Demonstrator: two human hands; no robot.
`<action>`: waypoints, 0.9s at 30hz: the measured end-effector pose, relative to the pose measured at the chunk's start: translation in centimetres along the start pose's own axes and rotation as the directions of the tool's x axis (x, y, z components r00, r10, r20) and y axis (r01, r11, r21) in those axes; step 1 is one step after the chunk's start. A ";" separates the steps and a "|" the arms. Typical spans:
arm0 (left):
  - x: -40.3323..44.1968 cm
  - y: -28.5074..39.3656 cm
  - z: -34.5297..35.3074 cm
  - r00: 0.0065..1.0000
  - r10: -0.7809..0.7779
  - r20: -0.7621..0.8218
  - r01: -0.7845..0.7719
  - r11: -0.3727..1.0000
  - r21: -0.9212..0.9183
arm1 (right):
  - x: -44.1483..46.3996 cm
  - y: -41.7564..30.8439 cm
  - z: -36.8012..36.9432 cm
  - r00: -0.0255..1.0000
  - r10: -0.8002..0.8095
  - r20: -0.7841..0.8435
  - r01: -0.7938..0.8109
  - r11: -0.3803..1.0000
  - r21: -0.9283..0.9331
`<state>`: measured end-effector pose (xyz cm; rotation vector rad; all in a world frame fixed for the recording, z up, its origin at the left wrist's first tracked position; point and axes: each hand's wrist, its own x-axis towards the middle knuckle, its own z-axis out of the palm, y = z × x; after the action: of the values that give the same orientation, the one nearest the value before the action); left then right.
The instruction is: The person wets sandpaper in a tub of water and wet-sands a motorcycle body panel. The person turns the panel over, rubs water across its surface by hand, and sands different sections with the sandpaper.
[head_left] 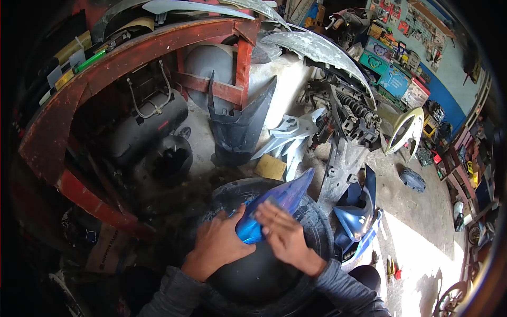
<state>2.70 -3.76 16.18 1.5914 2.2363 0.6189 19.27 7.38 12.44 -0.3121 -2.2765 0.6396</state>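
A glossy blue-purple panel (285, 196) with a pointed tip is held over a round black tub (323, 232), its tip toward the upper right. My left hand (224, 240) grips the panel's lower left end, thumb on top and fingers at the far edge. My right hand (282, 235) lies against the panel's right side, fingers together and pressed on a small greyish thing, partly hidden, that I cannot make out. Dark liquid or a dark bottom shows inside the tub below my hands.
A red frame (142, 39) curves along the left, with a black tank (150, 124) under it. Beyond the tub stand a black fender (237, 127) and a yellow block (270, 167). Blue fairings (359, 211) lie at the right, below a motorcycle chassis (351, 111).
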 end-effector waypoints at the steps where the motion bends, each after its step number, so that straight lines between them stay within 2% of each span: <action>1: 0.0 0.1 -0.2 1.000 0.004 0.005 -0.004 1.000 0.007 | -0.4 -0.8 -0.1 0.999 -0.035 0.018 0.035 0.999 0.009; 2: -0.1 0.3 -0.3 1.000 0.004 0.014 -0.005 1.000 0.030 | -0.5 -0.4 -0.4 0.999 -0.033 0.011 0.032 0.999 0.009; 4: -0.2 0.3 -0.4 1.000 -0.002 0.015 0.001 0.999 0.041 | -0.8 1.7 -1.2 0.997 0.042 -0.064 -0.053 0.983 -0.179; 6: -0.2 0.4 -0.1 1.000 0.002 -0.008 -0.001 0.998 0.056 | -0.5 1.9 -1.2 0.993 0.084 -0.085 -0.098 0.980 -0.176; 8: -0.1 0.7 -0.2 1.000 0.013 -0.014 -0.013 0.998 0.054 | 0.2 -1.2 -0.9 0.995 -0.061 0.073 0.069 0.992 -0.105; 10: -0.2 0.6 -0.3 1.000 0.017 -0.017 -0.016 0.998 0.060 | -0.6 -1.4 -0.8 0.996 -0.067 0.055 0.070 0.996 -0.058; 12: -0.4 0.4 -0.1 0.998 0.057 -0.029 -0.054 0.994 0.097 | -0.4 1.2 -1.7 1.000 -0.008 -0.026 0.002 0.977 -0.214; 13: -0.5 0.4 0.0 0.998 0.048 -0.032 -0.045 0.995 0.089 | 0.0 2.1 -1.7 0.997 0.055 -0.061 -0.068 0.970 -0.235; 14: -0.5 0.5 0.1 0.997 0.061 -0.046 -0.057 0.995 0.085 | -0.5 2.0 -1.4 0.997 0.056 -0.054 -0.067 0.970 -0.235; 17: -0.3 0.9 0.1 0.997 0.067 -0.032 -0.064 0.994 0.093 | -1.0 -1.6 -0.7 0.995 -0.054 0.079 0.063 0.991 -0.114; 19: -0.3 0.7 -0.1 0.999 0.043 -0.005 -0.043 0.994 0.105 | -1.0 0.5 -1.3 0.999 -0.024 0.027 0.028 0.985 -0.171; 21: -0.3 0.6 0.5 0.989 0.108 -0.103 -0.094 0.987 0.132 | -0.1 2.5 -1.8 0.998 0.061 -0.026 -0.066 0.963 -0.261; 22: -0.4 0.7 0.6 0.989 0.102 -0.104 -0.089 0.989 0.120 | -0.2 1.9 -1.8 0.998 0.062 -0.013 -0.064 0.962 -0.265; 24: -0.1 0.7 0.1 0.992 0.095 -0.077 -0.086 0.989 0.119 | -0.2 -0.7 -1.4 0.994 -0.050 0.095 0.067 0.981 -0.182; 25: -0.2 0.6 0.0 0.994 0.091 -0.069 -0.083 0.990 0.111 | -1.0 -1.9 -1.2 0.991 -0.057 0.122 0.077 0.983 -0.167; 27: -0.3 0.9 -0.4 0.994 0.097 -0.049 -0.088 0.983 0.160 | -1.0 0.0 -1.9 0.998 -0.008 0.058 0.021 0.976 -0.217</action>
<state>3.33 -3.89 16.94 1.7841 2.3133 0.5290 21.32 7.63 13.00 -0.3864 -2.4058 0.3958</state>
